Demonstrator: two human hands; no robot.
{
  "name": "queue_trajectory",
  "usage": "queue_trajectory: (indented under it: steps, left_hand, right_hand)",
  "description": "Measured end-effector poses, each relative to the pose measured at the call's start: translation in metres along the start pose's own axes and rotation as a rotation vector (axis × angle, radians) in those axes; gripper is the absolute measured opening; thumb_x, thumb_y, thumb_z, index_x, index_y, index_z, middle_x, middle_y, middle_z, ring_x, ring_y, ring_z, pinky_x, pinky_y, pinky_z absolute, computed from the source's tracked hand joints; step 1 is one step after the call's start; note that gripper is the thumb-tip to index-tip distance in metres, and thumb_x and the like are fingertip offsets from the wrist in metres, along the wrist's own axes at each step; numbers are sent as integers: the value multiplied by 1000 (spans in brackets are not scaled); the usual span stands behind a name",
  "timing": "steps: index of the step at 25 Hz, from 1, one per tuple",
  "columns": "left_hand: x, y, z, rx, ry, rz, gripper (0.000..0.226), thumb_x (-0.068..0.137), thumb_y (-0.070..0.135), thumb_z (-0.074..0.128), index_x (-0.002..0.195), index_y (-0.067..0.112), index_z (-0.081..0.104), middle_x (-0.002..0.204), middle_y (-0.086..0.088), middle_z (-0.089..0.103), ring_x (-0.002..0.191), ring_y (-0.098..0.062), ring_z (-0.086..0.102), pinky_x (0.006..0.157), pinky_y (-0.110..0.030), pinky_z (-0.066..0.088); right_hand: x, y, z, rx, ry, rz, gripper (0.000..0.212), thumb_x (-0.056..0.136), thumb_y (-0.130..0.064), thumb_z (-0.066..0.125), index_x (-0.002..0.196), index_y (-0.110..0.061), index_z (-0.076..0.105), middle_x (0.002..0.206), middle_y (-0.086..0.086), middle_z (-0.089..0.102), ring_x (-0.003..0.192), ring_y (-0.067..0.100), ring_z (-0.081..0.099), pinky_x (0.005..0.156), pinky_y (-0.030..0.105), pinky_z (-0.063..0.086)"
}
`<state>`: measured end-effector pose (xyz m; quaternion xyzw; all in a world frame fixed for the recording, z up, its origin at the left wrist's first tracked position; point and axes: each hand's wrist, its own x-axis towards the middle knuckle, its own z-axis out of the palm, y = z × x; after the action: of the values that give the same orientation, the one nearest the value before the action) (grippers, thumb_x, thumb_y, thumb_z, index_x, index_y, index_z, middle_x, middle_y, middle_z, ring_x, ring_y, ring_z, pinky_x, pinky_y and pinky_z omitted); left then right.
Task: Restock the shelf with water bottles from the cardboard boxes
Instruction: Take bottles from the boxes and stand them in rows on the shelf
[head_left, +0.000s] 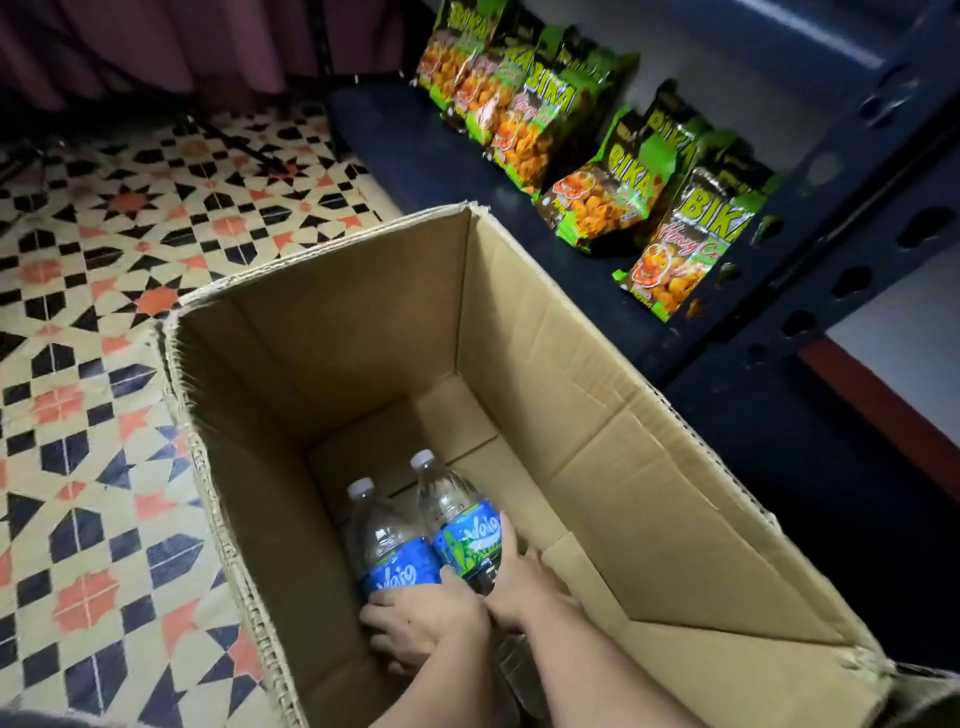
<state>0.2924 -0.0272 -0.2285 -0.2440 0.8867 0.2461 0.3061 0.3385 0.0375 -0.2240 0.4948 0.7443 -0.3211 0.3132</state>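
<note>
Head view: inside cardboard box (571, 364), left hand (426, 621) grips left water bottle (389, 543), right hand (519, 577) grips right water bottle (460, 514).

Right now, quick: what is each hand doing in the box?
Left hand: holding the left water bottle, gripped low on its body.
Right hand: holding the right water bottle, gripped around its label.

Brown cardboard box (363, 322), blue-labelled bottles (400, 569), green snack bags (618, 192), star-patterned floor (104, 364), seemingly navy shelf (431, 171)
</note>
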Motion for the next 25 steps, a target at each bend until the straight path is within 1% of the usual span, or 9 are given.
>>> queue_trajectory:
  steps: [3,6,9,11,15,18,20,22,25]
  left_hand:
    - [9,-6,6,-10,8,14,87,75,37,84,136,-6,41,136,-21,39,124,-39,44,99,-47,40]
    - [17,-4,9,-53,-74,-15,103,59,35,94,139,1,37,142,-22,39,132,-39,40,105,-44,36]
    - [27,-5,20,-167,-246,-85,120,43,33,97,140,11,30,141,-24,42,131,-38,44,111,-45,38]
    - [28,-6,25,-213,-292,-99,116,32,34,93,129,11,34,130,-24,51,120,-38,55,103,-45,47]
    - [27,-6,22,-196,-192,-98,94,46,28,95,123,7,45,123,-23,58,112,-36,60,96,-41,52]
    - [25,-7,22,-253,-165,-145,89,43,29,96,117,8,51,119,-22,60,107,-37,63,93,-42,55]
    - [19,-1,21,-273,-161,-152,89,40,30,97,114,7,53,117,-23,61,105,-39,64,92,-43,55]
    - [15,7,21,-352,-153,-179,95,33,27,98,113,6,51,118,-24,60,106,-39,63,91,-46,56]
    - [9,26,14,-593,-115,-232,119,3,31,85,113,6,48,120,-22,58,109,-39,62,92,-48,54]
  right_hand:
    - [2,6,-8,11,62,-33,108,79,-57,70,156,-20,4,149,10,40,136,26,43,106,33,36]
    - [10,14,-16,-39,146,-15,99,76,-49,75,150,-20,16,144,11,43,134,27,43,106,34,36]
    - [16,22,-15,25,163,46,106,70,-49,78,150,-25,13,147,10,37,136,28,41,109,41,38]
    - [18,25,-14,65,155,84,110,63,-54,78,148,-32,12,145,6,34,135,27,41,107,47,39]
    - [21,29,-13,123,159,49,115,56,-57,81,146,-28,17,142,4,45,134,25,44,105,40,40]
    - [21,27,-22,49,203,48,96,55,-52,84,135,-22,40,133,3,57,126,23,54,95,30,45]
    - [16,23,-25,10,238,66,87,57,-50,84,129,-21,47,130,1,59,124,22,56,94,29,45]
    - [10,19,-29,-14,259,63,86,58,-51,84,128,-19,48,130,2,59,124,22,57,96,30,45]
    - [-12,15,-46,-15,294,56,83,60,-52,83,126,-17,47,129,4,61,123,24,57,95,31,45]
